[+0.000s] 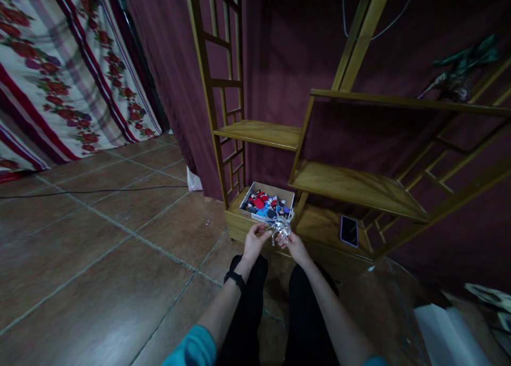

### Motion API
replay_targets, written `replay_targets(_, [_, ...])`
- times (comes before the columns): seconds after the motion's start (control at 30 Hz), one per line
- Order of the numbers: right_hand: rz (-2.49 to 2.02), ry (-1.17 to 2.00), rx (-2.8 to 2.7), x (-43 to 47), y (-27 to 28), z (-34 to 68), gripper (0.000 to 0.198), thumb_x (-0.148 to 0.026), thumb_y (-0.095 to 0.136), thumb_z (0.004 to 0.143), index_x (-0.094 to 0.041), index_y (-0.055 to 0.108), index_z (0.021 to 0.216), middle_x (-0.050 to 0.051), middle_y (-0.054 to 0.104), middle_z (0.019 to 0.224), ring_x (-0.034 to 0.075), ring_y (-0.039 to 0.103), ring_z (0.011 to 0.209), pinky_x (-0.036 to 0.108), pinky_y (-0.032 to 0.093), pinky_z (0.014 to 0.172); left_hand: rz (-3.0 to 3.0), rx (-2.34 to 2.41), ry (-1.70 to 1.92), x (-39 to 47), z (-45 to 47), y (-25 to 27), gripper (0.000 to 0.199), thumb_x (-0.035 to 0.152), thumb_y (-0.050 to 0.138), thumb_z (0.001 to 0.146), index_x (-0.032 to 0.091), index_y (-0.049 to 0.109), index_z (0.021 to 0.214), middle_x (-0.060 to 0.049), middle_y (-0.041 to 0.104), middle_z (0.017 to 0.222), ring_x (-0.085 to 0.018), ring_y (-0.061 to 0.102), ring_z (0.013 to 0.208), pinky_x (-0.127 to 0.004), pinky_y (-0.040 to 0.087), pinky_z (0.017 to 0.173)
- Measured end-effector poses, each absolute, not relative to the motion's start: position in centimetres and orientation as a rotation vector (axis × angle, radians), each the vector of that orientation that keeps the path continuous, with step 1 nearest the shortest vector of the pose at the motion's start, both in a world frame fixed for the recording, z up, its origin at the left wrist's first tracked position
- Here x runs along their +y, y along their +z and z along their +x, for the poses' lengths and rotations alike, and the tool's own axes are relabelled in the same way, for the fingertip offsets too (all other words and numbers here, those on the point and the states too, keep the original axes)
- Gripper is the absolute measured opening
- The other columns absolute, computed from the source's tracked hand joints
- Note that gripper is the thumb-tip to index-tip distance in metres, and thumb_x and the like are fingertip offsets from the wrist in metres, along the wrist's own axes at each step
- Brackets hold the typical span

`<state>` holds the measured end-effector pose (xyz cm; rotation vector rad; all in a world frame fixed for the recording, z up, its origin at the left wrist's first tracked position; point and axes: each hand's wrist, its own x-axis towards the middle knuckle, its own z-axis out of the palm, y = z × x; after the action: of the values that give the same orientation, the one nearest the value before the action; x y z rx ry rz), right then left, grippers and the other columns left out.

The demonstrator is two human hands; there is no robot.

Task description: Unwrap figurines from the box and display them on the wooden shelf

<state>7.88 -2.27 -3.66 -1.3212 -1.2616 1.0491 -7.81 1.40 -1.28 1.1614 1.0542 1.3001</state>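
My left hand (256,241) and my right hand (296,248) are close together in front of the low shelf. Between them is a clump of shiny, clear, crinkled plastic (282,228), with a strip hanging down. The left fingers pinch its left side, and the right fingers curl round its lower right side. What the plastic holds, if anything, is too small to make out. Just beyond my hands, an open cardboard box (288,197) stands on the bottom shelf. Several small red, blue and black figurines (259,202) lie heaped inside it.
A phone-like dark device (349,231) lies on the bottom shelf (319,226) at right. Above rise wooden shelves (351,188), with a dark green figure (463,68) up high. A cable (120,192) crosses the tiled floor. A white box (447,334) stands at lower right.
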Motion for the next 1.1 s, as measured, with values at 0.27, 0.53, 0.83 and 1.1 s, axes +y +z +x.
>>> replay_targets(0.27, [-1.259,1.163,-1.278,-2.1,-3.6,8.2,0.032,-0.046,0.053,0.074,-0.017,0.059,0.085,0.005,0.067,0.080,0.015,0.059,0.063,0.027,0.048,0.056,1.074,0.916,1.058,1.3,-8.5,-1.1,0.039,0.034,0.074,0.056,0.013,0.067,0.089,-0.006,0.069,0.081,-0.015,0.059,0.071,-0.026,0.044,0.069])
replay_targets(0.53, [-1.217,1.222,-1.294,-2.2,-3.6,8.2,0.030,-0.044,0.055,0.073,-0.018,0.060,0.085,0.005,0.068,0.080,0.015,0.058,0.063,0.027,0.047,0.057,1.048,0.866,1.061,1.4,-8.8,-1.4,0.034,0.033,0.071,0.061,0.012,0.068,0.087,-0.005,0.067,0.069,-0.012,0.057,0.061,-0.023,0.042,0.059])
replay_targets(0.83, [-1.184,1.227,-1.232,-2.1,-3.6,8.2,0.035,-0.045,0.059,0.069,-0.016,0.063,0.090,0.004,0.068,0.077,0.014,0.056,0.060,0.026,0.046,0.057,1.016,0.829,1.062,1.6,-8.8,-2.0,0.032,0.035,0.072,0.061,0.013,0.069,0.084,-0.005,0.067,0.069,-0.013,0.058,0.061,-0.023,0.042,0.058])
replay_targets(1.1, [-1.197,1.236,-1.201,-2.0,-3.3,8.4,0.036,-0.045,0.058,0.069,-0.017,0.064,0.091,0.003,0.067,0.074,0.011,0.052,0.053,0.025,0.043,0.052,1.023,0.764,1.007,1.3,-9.3,-1.8,0.034,0.035,0.069,0.066,0.012,0.068,0.092,-0.009,0.069,0.078,-0.013,0.060,0.064,-0.024,0.043,0.062])
